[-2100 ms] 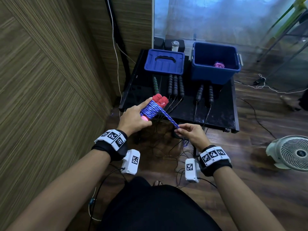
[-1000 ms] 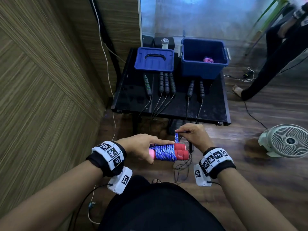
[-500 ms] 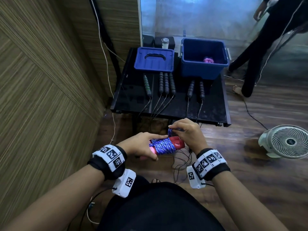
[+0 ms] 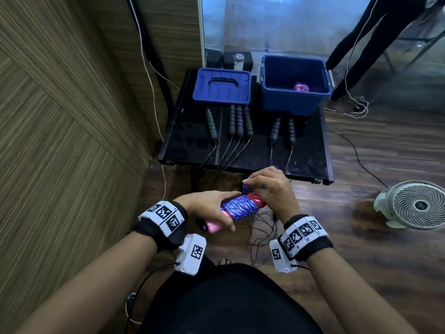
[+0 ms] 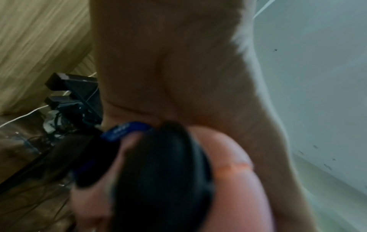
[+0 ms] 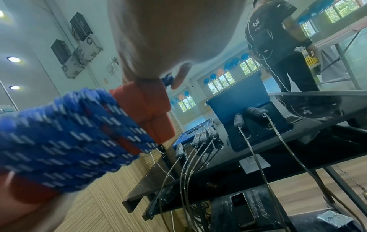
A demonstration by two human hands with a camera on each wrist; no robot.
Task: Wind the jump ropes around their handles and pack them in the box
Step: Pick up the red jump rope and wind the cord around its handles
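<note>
A jump rope bundle (image 4: 238,208), blue speckled rope wound round a pair of pink-red handles, is in front of my body below the table edge. My left hand (image 4: 212,208) grips its pink end (image 4: 214,226). At the red end, my right hand (image 4: 255,186) pinches the loose rope end (image 4: 245,188) against the bundle. The right wrist view shows the coils (image 6: 69,141), the red handle (image 6: 147,109) and a fingertip (image 6: 178,78) on the rope end. The open blue box (image 4: 296,102) stands at the table's back right with a wound pink rope (image 4: 301,87) inside.
The blue lid (image 4: 221,86) lies left of the box on the black table (image 4: 192,150). Several black rope handles (image 4: 239,121) lie in a row, their cords hanging over the front edge. A white fan (image 4: 414,206) stands on the floor at right. A person's legs (image 4: 361,44) are behind the table.
The bundle has come down from the table edge to in front of my body. My right hand has gone from holding the rope out taut to pressing its end at the red handles.
</note>
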